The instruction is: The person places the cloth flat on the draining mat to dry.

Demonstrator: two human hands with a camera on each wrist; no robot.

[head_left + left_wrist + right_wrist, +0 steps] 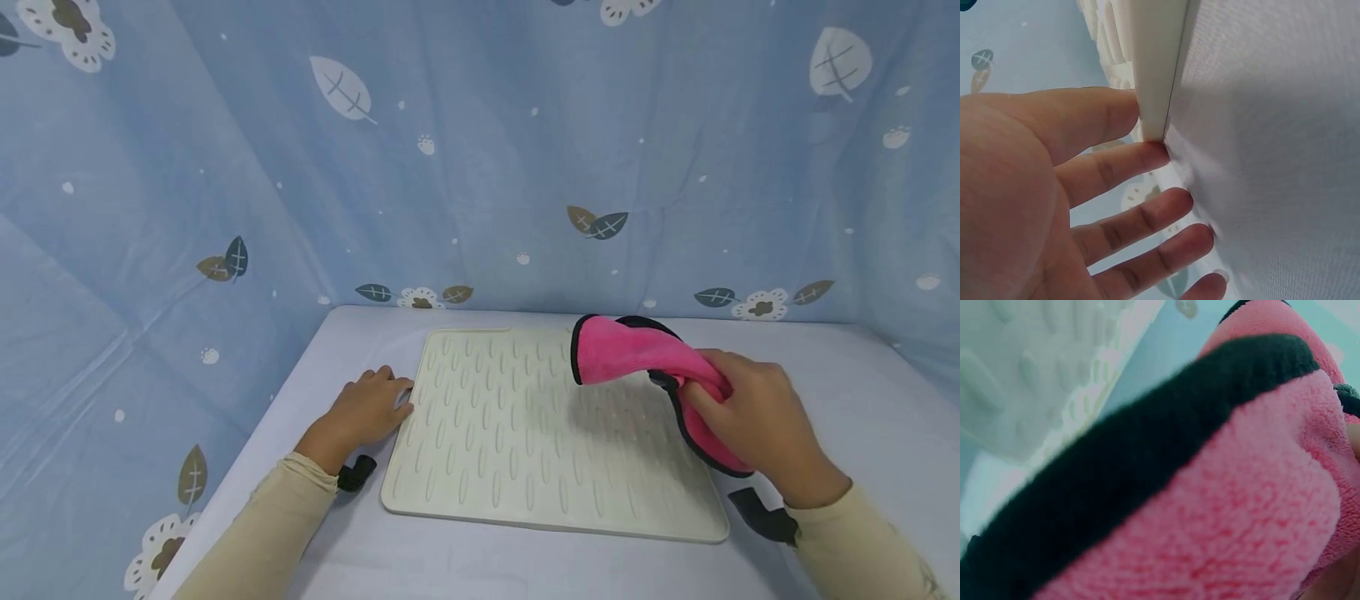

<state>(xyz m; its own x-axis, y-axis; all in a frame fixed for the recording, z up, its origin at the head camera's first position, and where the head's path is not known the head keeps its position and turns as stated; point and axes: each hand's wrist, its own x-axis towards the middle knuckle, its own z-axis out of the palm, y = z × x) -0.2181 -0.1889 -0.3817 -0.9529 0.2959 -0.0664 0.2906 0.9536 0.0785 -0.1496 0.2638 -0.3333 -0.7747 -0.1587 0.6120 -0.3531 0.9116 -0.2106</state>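
A cream mat (487, 433) with rows of raised oval ridges lies flat on the white-covered table. At its left edge rests my left hand (367, 408); thumb and index fingertips touch the mat's rim (1157, 81), and the other fingers (1154, 250) are spread along the cloth. Above the mat's right part, my right hand (757, 412) grips a bunched pink cloth (637, 350) with black edging. One end of the cloth sticks out leftward over the mat, and another hangs below the hand. Close up in the right wrist view, the fleecy pink cloth (1210, 512) hides most of the fingers.
Blue curtain fabric (480, 167) printed with leaves and flowers hangs behind the table and along its left side. White table cloth (465, 567) shows around the mat. Black straps (765, 517) sit at both wrists.
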